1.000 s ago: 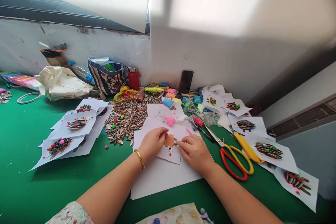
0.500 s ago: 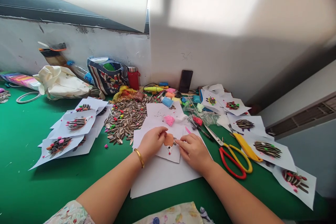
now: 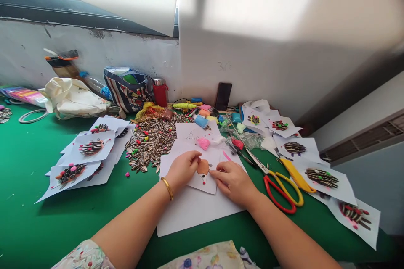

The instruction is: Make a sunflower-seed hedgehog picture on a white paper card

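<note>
Green tabletop (image 3: 28, 155) below scuffed wall (image 3: 132, 52)

There were two hands (image 3: 183, 171) (image 3: 233, 180), one bracelet (image 3: 167, 188), one pair of scissors (image 3: 267, 172), one phone (image 3: 223, 96), one red flask (image 3: 160, 94) and one striped bag (image 3: 126, 96).

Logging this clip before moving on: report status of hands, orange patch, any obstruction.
Left hand at small sheet, right hand at right edge of orange patch. Patch mostly in view between them. Scissors off to the right, not in the way.
</note>
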A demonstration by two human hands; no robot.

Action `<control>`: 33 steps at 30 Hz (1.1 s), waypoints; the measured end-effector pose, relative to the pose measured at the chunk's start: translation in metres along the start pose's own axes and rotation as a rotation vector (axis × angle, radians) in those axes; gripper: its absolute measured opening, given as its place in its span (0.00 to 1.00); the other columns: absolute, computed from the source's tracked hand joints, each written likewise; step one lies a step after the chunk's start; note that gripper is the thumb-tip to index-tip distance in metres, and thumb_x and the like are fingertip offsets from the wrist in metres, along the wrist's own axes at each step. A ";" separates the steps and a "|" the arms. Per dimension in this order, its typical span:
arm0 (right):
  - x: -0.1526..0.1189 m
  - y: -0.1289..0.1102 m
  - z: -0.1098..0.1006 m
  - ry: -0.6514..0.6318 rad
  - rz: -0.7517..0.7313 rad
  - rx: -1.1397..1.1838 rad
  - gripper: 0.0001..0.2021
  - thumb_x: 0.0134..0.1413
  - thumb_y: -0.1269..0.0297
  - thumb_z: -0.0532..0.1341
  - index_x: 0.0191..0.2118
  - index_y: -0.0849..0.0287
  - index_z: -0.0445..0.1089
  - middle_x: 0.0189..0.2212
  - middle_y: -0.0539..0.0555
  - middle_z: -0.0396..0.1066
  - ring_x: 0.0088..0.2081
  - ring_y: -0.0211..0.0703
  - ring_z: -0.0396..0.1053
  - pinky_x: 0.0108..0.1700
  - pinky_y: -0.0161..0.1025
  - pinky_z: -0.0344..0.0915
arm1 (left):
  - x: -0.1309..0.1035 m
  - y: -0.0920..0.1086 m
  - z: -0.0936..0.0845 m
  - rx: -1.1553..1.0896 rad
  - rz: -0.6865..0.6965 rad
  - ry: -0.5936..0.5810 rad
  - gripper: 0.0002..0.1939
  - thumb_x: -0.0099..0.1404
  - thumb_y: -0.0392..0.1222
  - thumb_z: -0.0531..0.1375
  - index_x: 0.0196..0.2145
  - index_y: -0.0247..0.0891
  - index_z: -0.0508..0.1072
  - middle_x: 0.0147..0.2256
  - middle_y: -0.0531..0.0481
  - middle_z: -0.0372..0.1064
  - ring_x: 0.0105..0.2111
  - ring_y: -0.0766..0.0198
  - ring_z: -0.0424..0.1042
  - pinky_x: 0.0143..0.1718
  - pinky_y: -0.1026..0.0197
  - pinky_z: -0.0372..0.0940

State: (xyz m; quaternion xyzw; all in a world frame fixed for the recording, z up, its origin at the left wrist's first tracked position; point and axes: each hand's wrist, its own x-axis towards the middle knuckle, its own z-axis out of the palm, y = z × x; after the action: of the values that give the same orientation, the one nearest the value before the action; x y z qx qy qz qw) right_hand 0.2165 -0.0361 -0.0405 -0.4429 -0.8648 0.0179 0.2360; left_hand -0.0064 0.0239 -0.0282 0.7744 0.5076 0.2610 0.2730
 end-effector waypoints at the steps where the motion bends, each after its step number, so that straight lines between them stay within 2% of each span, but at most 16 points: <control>1: 0.000 0.001 0.000 -0.007 -0.009 -0.005 0.15 0.59 0.69 0.60 0.50 0.49 0.75 0.41 0.56 0.70 0.41 0.45 0.66 0.44 0.44 0.63 | 0.000 0.000 0.000 0.000 -0.001 -0.001 0.17 0.66 0.38 0.50 0.47 0.40 0.76 0.43 0.48 0.78 0.44 0.57 0.75 0.46 0.57 0.68; 5: 0.001 0.002 -0.002 -0.008 -0.010 0.021 0.16 0.59 0.69 0.59 0.51 0.50 0.74 0.42 0.57 0.70 0.42 0.46 0.66 0.46 0.44 0.64 | 0.000 0.000 0.001 -0.005 -0.005 0.000 0.17 0.67 0.39 0.51 0.47 0.40 0.76 0.43 0.48 0.77 0.44 0.57 0.75 0.46 0.57 0.68; 9: 0.001 0.003 -0.003 0.012 0.025 0.101 0.16 0.60 0.70 0.57 0.51 0.51 0.74 0.41 0.56 0.70 0.39 0.43 0.66 0.42 0.41 0.65 | 0.000 -0.002 0.002 -0.016 -0.002 -0.005 0.16 0.67 0.38 0.51 0.47 0.40 0.75 0.42 0.48 0.77 0.43 0.58 0.75 0.46 0.57 0.67; 13: 0.000 0.002 -0.002 -0.011 0.003 0.147 0.13 0.59 0.68 0.60 0.46 0.49 0.77 0.38 0.55 0.68 0.40 0.43 0.66 0.43 0.42 0.65 | -0.001 0.000 0.000 0.004 0.067 -0.024 0.15 0.64 0.39 0.57 0.48 0.40 0.73 0.42 0.47 0.74 0.43 0.57 0.73 0.47 0.55 0.67; 15: 0.000 0.001 0.000 -0.026 0.023 0.169 0.12 0.59 0.68 0.61 0.46 0.48 0.77 0.38 0.54 0.68 0.40 0.43 0.66 0.44 0.42 0.65 | -0.002 0.002 -0.003 0.021 0.144 -0.048 0.21 0.59 0.42 0.64 0.51 0.40 0.71 0.47 0.45 0.71 0.48 0.54 0.70 0.52 0.53 0.65; 18: 0.001 0.000 0.002 -0.049 0.094 0.209 0.12 0.60 0.68 0.60 0.46 0.49 0.77 0.37 0.54 0.68 0.41 0.43 0.66 0.45 0.43 0.65 | -0.005 0.004 -0.005 0.053 0.229 -0.117 0.37 0.51 0.49 0.71 0.57 0.43 0.66 0.54 0.43 0.65 0.56 0.49 0.63 0.58 0.49 0.60; 22: 0.002 0.000 0.003 -0.056 0.164 0.251 0.11 0.61 0.68 0.60 0.45 0.50 0.77 0.37 0.53 0.68 0.41 0.43 0.67 0.44 0.42 0.66 | -0.008 0.003 -0.004 0.113 0.278 -0.180 0.51 0.44 0.55 0.74 0.63 0.45 0.60 0.58 0.42 0.62 0.59 0.46 0.60 0.61 0.46 0.55; 25: 0.003 0.002 0.002 -0.050 0.152 0.260 0.10 0.61 0.68 0.60 0.44 0.50 0.78 0.36 0.53 0.69 0.40 0.43 0.68 0.44 0.42 0.67 | -0.009 0.004 -0.003 0.149 0.295 -0.214 0.54 0.43 0.58 0.73 0.64 0.47 0.58 0.59 0.42 0.61 0.59 0.44 0.59 0.61 0.45 0.54; 28: 0.003 0.004 0.002 0.007 0.167 0.285 0.11 0.61 0.69 0.58 0.43 0.52 0.77 0.38 0.54 0.70 0.41 0.43 0.69 0.45 0.42 0.68 | -0.010 0.005 -0.004 0.184 0.280 -0.231 0.54 0.44 0.57 0.73 0.65 0.49 0.56 0.60 0.42 0.61 0.60 0.43 0.58 0.60 0.44 0.53; 31: 0.005 0.005 0.003 0.063 0.186 0.254 0.13 0.61 0.71 0.57 0.47 0.54 0.74 0.40 0.55 0.70 0.44 0.45 0.68 0.48 0.44 0.68 | -0.010 0.004 -0.004 0.192 0.281 -0.239 0.56 0.44 0.55 0.73 0.67 0.49 0.53 0.61 0.42 0.60 0.61 0.44 0.58 0.60 0.45 0.53; 33: 0.007 0.005 0.005 0.057 0.185 0.194 0.15 0.60 0.71 0.57 0.51 0.55 0.72 0.40 0.56 0.70 0.45 0.47 0.67 0.48 0.46 0.67 | -0.010 0.003 -0.005 0.189 0.287 -0.238 0.58 0.43 0.54 0.74 0.67 0.49 0.52 0.61 0.42 0.60 0.61 0.44 0.58 0.60 0.45 0.53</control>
State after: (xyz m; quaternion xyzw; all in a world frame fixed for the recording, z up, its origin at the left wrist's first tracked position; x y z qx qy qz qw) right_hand 0.2150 -0.0269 -0.0437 -0.4963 -0.8073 0.1106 0.2997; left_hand -0.0113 0.0144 -0.0242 0.8863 0.3785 0.1550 0.2170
